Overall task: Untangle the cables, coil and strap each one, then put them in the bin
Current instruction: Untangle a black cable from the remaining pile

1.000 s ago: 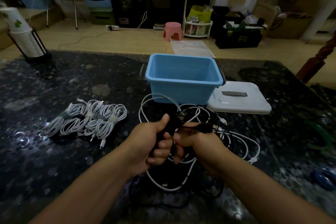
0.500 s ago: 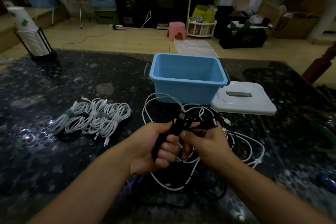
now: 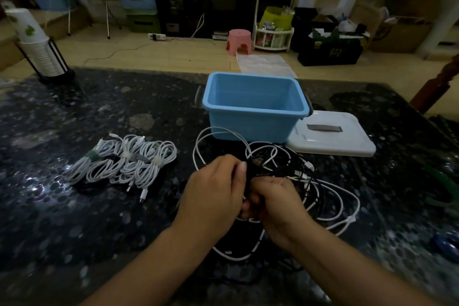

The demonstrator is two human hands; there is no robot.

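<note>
A tangle of white and black cables (image 3: 320,189) lies on the dark stone table in front of the blue bin (image 3: 255,104). My left hand (image 3: 213,194) and my right hand (image 3: 275,204) meet over the tangle's near left part. Both grip a coiled black cable (image 3: 250,171) between them, fingers curled round it; most of it is hidden by the hands. Several white cables, coiled and strapped (image 3: 124,164), lie side by side to the left. The bin holds nothing that I can see.
The bin's white lid (image 3: 332,136) lies flat to the right of the bin. A stand of paper cups (image 3: 37,49) is at the table's far left corner. A green object (image 3: 444,189) and a blue one (image 3: 444,243) sit near the right edge.
Both hands have turned over the black coil: the left hand's back now faces up and its thumb points right, while the right hand has dropped lower and closer against it.
</note>
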